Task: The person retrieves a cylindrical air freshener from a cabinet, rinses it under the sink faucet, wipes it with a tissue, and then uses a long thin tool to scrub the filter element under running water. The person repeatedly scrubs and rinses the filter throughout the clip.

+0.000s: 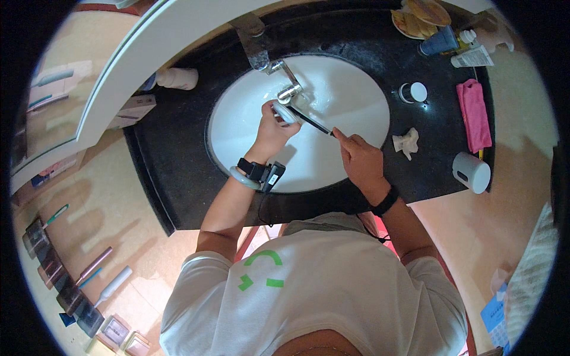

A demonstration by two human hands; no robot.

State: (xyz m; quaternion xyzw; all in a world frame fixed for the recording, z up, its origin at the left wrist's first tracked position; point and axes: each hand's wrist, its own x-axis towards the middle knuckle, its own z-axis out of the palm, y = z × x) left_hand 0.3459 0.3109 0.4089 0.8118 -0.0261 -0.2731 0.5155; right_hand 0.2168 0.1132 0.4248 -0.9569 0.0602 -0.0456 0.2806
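Observation:
Over the white oval sink (pixel 249 147), my left hand (pixel 272 133) grips a small round white object (pixel 284 113), possibly a jar or lid, tilted on its side just below the chrome faucet (pixel 289 91). My right hand (pixel 361 158) holds a slim black-handled tool (pixel 314 122), probably a brush, pointing up and left. Its far end meets or overlaps the edge of the round object; contact there is unclear. A white-topped small jar (pixel 417 92) and a crumpled white tissue (pixel 406 143) lie on the black countertop (pixel 178 164) right of the basin.
Along the right side are a pink cloth (pixel 474 115), a white cup (pixel 472 172), a blue tube (pixel 438 41) and a white tube (pixel 472 58). A white bottle (pixel 178 78) and a box (pixel 136 109) stand left. Toothbrushes hang in a wall rack (pixel 55 271).

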